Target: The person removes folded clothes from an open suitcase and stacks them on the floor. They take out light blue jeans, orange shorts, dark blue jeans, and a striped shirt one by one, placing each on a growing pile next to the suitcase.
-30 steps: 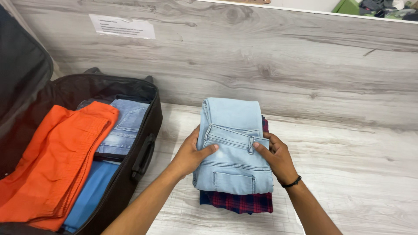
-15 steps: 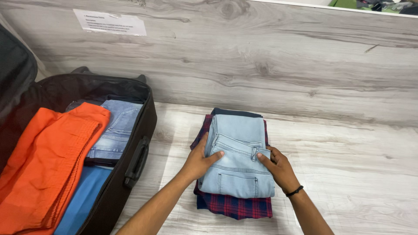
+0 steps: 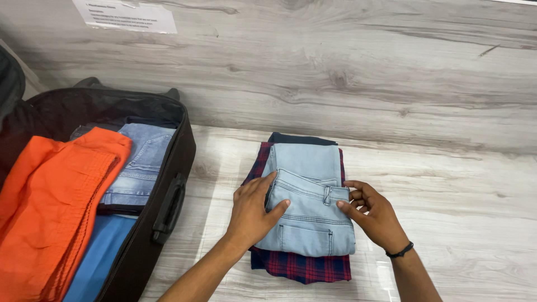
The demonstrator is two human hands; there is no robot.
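Note:
Folded light blue jeans [image 3: 307,190] lie on top of a folded red and navy plaid garment [image 3: 305,267], with a dark navy piece [image 3: 302,138] showing at the far end of the stack. My left hand [image 3: 251,212] rests on the left edge of the jeans, thumb on the denim. On the right edge sits my right hand [image 3: 376,215], fingers pinching the waistband near a belt loop. A black band circles my right wrist.
An open black suitcase [image 3: 168,204] stands at the left, holding an orange garment [image 3: 50,207], folded blue jeans [image 3: 140,165] and a blue item [image 3: 106,257]. A grey wood-grain wall [image 3: 335,72] with a taped paper sheet [image 3: 126,14] rises behind the table [image 3: 458,223].
The jeans, held lifted a second ago, have come down flat onto the plaid garment. Both hands now rest on the jeans' edges. The view has tilted down slightly.

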